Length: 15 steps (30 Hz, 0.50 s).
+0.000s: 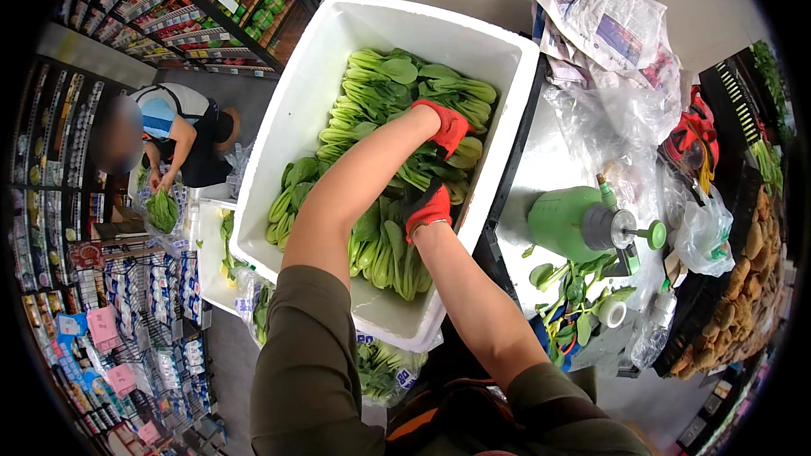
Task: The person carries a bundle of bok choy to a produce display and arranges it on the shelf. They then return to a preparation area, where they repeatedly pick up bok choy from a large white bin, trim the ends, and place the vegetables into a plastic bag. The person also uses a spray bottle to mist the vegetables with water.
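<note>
Green bok choy [384,241] lies in rows inside a large white foam box [296,101] in front of me. My left hand [445,128], in a red glove with dark fingers, reaches across to the box's right side. Its fingers curl down over the pale stem end of a bok choy [466,153]. Closer to me, my right hand [429,208], gloved the same way, is down among the bok choy by the right wall. Leaves and the glove itself hide most of its fingers.
Right of the box, a metal table holds a green spray bottle [562,224], loose leaves [579,304], a tape roll [612,313], plastic bags [705,232] and newspaper [604,25]. At left a person [182,131] handles greens beside another white box [215,245]. Stocked shelves [110,287] stand beyond.
</note>
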Tool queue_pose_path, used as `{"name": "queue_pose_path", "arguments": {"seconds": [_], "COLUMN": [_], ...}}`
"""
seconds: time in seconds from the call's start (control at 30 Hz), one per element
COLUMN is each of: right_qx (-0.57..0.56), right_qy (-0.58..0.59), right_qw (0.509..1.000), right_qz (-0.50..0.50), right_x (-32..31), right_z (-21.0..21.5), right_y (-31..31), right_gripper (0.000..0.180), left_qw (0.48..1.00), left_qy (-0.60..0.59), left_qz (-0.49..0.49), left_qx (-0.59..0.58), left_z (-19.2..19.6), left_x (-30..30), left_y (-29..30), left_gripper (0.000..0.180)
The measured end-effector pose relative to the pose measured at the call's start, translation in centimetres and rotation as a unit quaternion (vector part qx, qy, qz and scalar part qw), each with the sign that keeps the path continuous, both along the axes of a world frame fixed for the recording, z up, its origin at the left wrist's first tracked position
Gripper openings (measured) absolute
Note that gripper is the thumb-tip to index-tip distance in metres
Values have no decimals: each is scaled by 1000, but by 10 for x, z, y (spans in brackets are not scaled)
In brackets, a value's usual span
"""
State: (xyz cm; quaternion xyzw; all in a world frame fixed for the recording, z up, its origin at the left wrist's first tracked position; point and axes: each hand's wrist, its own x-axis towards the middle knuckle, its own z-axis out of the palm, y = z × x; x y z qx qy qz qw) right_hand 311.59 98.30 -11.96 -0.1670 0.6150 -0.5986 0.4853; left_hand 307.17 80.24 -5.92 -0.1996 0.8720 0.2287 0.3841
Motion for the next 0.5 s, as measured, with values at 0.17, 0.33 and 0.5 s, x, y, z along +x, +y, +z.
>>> {"name": "queue_pose_path", "arguments": {"seconds": [0.17,0.33,0.5], "right_qx": [28,30,8], "right_qy": [76,91,24], "right_qw": [997,995,1000], "right_qz": [17,15,-15], "right_x": [-4,0,0], "right_z": [-22,-31,-33], "right_y": [5,9,11], "right_gripper": [30,28,25], "left_qw": [998,987,976], "left_qy": [65,136,180], "left_qz": [25,62,64], "left_qx": [-5,-56,-101], "left_z": [28,29,34], "left_x": [2,0,-11], "left_y": [-3,-6,-16], "left_gripper": [85,80,75]}}
